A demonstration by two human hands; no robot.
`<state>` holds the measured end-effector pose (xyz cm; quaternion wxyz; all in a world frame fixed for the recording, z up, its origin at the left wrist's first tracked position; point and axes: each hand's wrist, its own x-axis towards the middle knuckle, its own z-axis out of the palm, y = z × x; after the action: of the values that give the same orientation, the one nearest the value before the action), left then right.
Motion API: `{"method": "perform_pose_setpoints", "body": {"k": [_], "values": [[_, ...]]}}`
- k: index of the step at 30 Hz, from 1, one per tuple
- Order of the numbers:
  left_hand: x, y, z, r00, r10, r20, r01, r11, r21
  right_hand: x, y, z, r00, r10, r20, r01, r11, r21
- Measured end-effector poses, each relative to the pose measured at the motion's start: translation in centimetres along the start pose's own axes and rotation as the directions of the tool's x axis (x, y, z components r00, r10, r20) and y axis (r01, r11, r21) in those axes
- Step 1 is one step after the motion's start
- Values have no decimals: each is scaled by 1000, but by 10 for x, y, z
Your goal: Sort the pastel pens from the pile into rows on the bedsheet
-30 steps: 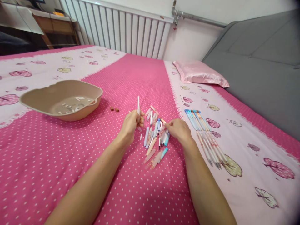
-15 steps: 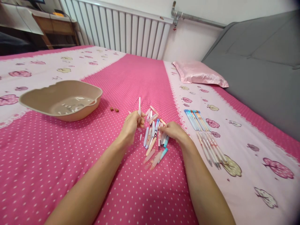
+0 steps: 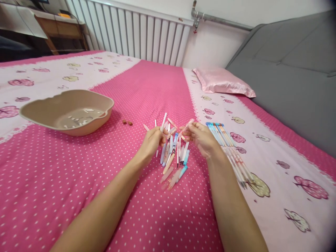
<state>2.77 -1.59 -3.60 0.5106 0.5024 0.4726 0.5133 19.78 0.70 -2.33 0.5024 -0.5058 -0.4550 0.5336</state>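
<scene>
My left hand (image 3: 151, 142) is closed on a slim white pen barrel (image 3: 163, 119), which points up and slightly right. In my right hand (image 3: 201, 138) a pale pink pen part (image 3: 190, 123) is pinched between thumb and fingers; whether it is a barrel or a cap I cannot tell. The two parts are close together but apart. Below both hands lies a loose pile of pen pieces (image 3: 170, 163): caps, barrels and thin refills in pink, white, blue and peach. Right of my right hand are a row of blue and orange pens (image 3: 217, 134) and a row of white-and-pink pens (image 3: 239, 166).
A beige basin (image 3: 67, 128) with small white pieces inside stands on the pink bedspread (image 3: 86, 182) at left. Two small brown blocks (image 3: 127, 122) lie beside it. Farther back are a pink pillow (image 3: 223, 82), a grey headboard (image 3: 288, 66) and a white radiator (image 3: 136, 33).
My right hand has risen from the pile with the pink pen part in its fingers. My left hand has shifted slightly right, and its white barrel now leans to the right.
</scene>
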Motion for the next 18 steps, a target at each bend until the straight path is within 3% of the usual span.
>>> {"method": "perform_pose_setpoints", "body": {"k": [4, 8, 18], "values": [[-2, -4, 4, 991, 2, 135, -14, 996, 89, -5, -8, 3, 975, -192, -113, 204, 973, 110], [-3, -8, 6, 957, 23, 289, -76, 982, 175, -11, -15, 4, 924, -347, -162, 364, 927, 90], [-4, -8, 6, 939, 27, 342, -89, 982, 167, -11, -13, 7, 876, -459, -149, 443, 887, -131]]}}
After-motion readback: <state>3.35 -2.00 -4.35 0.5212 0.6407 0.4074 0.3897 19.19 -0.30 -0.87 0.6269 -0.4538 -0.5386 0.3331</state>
